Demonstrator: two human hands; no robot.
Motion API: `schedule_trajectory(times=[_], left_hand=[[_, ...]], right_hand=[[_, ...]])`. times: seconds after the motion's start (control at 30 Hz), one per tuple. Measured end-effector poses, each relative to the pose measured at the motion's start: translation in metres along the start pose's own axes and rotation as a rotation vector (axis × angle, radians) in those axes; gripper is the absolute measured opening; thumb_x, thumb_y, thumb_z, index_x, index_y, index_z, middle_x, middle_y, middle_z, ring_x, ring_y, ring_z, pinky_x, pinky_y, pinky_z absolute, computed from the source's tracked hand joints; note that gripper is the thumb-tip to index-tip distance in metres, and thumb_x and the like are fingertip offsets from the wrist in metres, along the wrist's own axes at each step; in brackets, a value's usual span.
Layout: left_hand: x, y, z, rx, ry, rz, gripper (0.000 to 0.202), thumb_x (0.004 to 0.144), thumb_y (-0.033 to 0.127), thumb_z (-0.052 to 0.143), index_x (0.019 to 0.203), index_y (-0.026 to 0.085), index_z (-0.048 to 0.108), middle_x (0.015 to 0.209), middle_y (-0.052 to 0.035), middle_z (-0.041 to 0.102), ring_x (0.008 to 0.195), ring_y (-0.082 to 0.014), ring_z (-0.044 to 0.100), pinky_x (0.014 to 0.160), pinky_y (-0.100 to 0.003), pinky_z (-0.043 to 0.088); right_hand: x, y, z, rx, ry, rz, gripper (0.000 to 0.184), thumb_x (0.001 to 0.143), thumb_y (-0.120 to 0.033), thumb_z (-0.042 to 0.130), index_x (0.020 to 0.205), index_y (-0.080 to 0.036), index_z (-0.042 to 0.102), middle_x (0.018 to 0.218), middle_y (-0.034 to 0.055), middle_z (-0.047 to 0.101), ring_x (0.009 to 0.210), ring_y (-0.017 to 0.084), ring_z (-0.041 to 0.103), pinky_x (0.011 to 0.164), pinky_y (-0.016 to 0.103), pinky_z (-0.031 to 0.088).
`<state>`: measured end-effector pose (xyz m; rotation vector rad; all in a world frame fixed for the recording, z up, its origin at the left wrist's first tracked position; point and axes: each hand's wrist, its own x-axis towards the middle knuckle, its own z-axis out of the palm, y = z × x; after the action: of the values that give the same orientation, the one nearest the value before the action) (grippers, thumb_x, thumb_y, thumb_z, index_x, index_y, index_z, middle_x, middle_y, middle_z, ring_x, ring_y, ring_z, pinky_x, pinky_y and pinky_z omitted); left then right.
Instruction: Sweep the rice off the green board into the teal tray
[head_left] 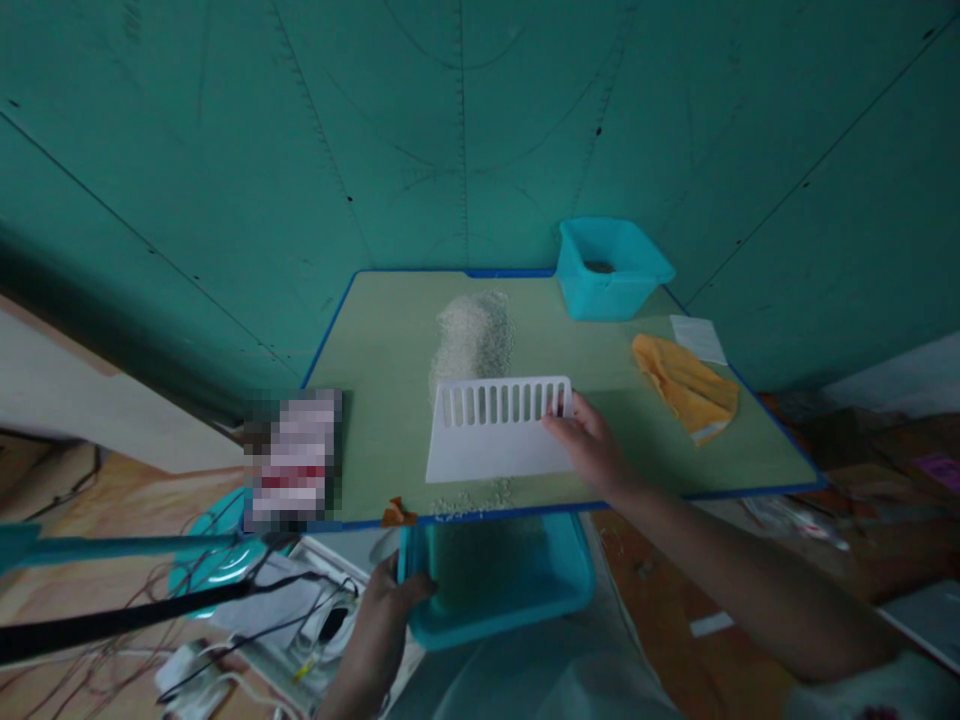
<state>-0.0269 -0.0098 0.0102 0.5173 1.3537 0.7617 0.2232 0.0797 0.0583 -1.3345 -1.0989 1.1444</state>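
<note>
While my left hand (381, 612) grips the blue bin (506, 625) below the table's (390, 330) near edge, my right hand (591, 440) holds the white scraper (495, 452), nearside of the grain heap (465, 332) | step, I judge: sweeping grains binward | next calls for: bin steady.

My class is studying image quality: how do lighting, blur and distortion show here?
Head view: dim light, with the turquoise tray shadowed inside; head view: white scraper fairly crisp, clutter at lower right soft; head view: seams on the green wall splay outward, suggesting wide-angle distortion; head view: a pixelated patch at left.
</note>
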Motion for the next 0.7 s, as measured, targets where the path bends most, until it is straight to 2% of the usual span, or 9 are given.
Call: schedule_trajectory(times=[0.2,0.33,0.5,0.7], left_hand=[[-0.002,0.0,0.001,-0.038,-0.003,0.026,0.022,0.052,0.013,0.064,0.074,0.017,0.07,0.058,0.0003,0.072,0.052,-0.0188,0.064,0.053,-0.028,0.05],[-0.003,0.002,0.001,-0.04,-0.028,0.024,0.024,0.052,0.015,0.065,0.075,0.018,0.069,0.062,0.0003,0.074,0.058,-0.0209,0.066,0.06,-0.031,0.052],[-0.003,0.002,0.0,-0.012,-0.041,0.038,0.023,0.054,0.014,0.062,0.076,0.017,0.069,0.061,-0.0002,0.073,0.052,-0.0181,0.063,0.054,-0.028,0.05],[-0.002,0.001,-0.001,0.002,-0.034,0.048,0.026,0.057,0.013,0.061,0.082,0.017,0.067,0.063,-0.0001,0.074,0.052,-0.0195,0.065,0.053,-0.03,0.051]], right_hand=[[-0.005,-0.001,0.009,-0.002,-0.057,0.001,0.014,0.07,-0.033,0.057,0.077,-0.023,0.052,0.066,-0.0033,0.051,0.056,0.013,0.045,0.052,0.025,0.036],[-0.009,-0.001,0.012,-0.007,-0.096,-0.013,0.013,0.07,-0.034,0.056,0.073,-0.023,0.05,0.062,-0.0046,0.046,0.053,0.012,0.042,0.05,0.025,0.034],[-0.012,0.0,0.012,0.001,-0.102,-0.003,0.014,0.07,-0.034,0.056,0.074,-0.023,0.049,0.061,-0.0048,0.045,0.051,0.011,0.041,0.049,0.024,0.034],[-0.015,-0.001,0.012,-0.005,-0.113,0.004,0.015,0.071,-0.035,0.055,0.076,-0.022,0.05,0.063,-0.004,0.047,0.053,0.012,0.043,0.049,0.024,0.035]])
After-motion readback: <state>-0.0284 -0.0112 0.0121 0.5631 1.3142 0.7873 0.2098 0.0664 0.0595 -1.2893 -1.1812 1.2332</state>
